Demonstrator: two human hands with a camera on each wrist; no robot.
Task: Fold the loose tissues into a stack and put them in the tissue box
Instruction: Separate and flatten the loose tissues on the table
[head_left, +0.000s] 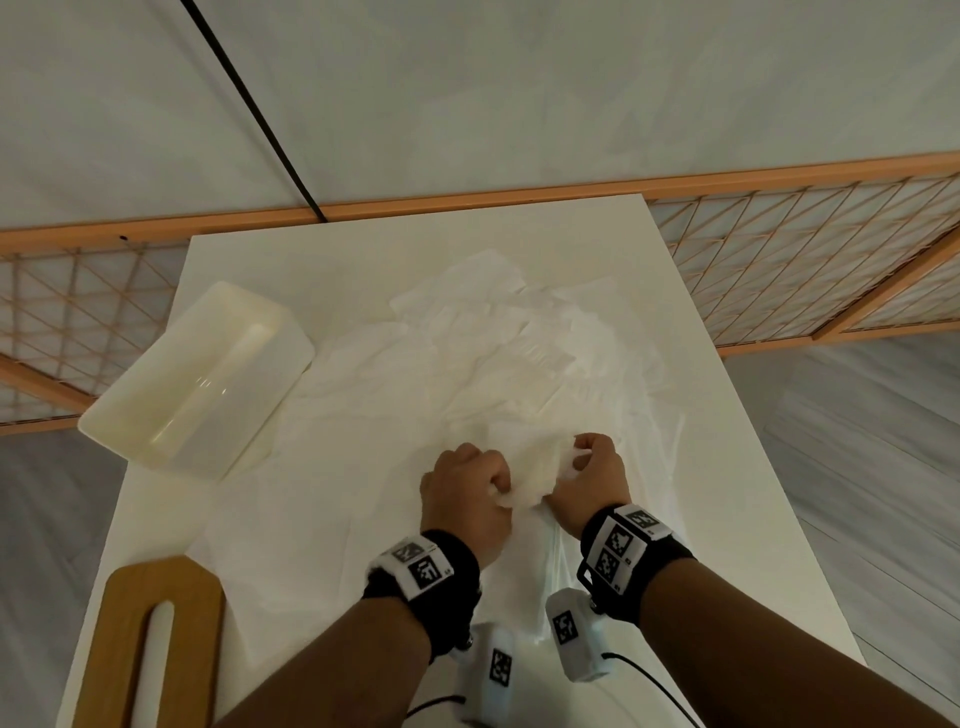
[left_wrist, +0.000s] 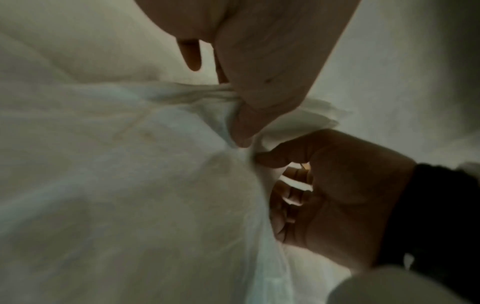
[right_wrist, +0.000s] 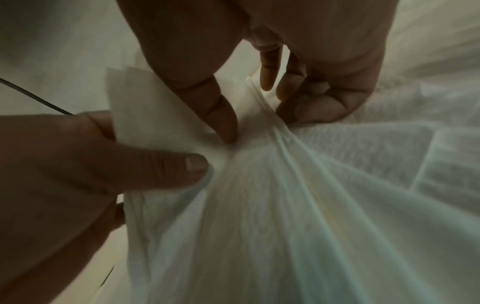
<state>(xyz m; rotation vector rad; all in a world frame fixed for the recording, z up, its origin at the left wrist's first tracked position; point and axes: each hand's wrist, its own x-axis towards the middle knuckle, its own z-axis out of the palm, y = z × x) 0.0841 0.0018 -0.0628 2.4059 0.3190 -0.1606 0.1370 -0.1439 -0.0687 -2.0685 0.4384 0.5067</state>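
Note:
A bunched white tissue (head_left: 532, 470) is lifted a little above the white table (head_left: 727, 519), held between both hands. My left hand (head_left: 485, 480) grips its near left end with curled fingers. My right hand (head_left: 584, 460) pinches its right end. In the left wrist view the left thumb and fingers (left_wrist: 242, 123) pinch the tissue (left_wrist: 155, 185), with the right hand (left_wrist: 337, 185) close beside. The right wrist view shows the right fingers (right_wrist: 223, 119) and the left thumb (right_wrist: 168, 166) on the gathered tissue (right_wrist: 285, 205). A loose tissue pile (head_left: 509, 353) lies beyond the hands. The cream tissue box (head_left: 130, 415) sits open at the left.
A wooden lid with a long slot (head_left: 130, 623) lies at the table's near left corner. Flat tissues (head_left: 322, 545) spread under and left of my hands. An orange-framed lattice rail (head_left: 779, 270) runs behind the table, crossed by a black cable (head_left: 260, 119).

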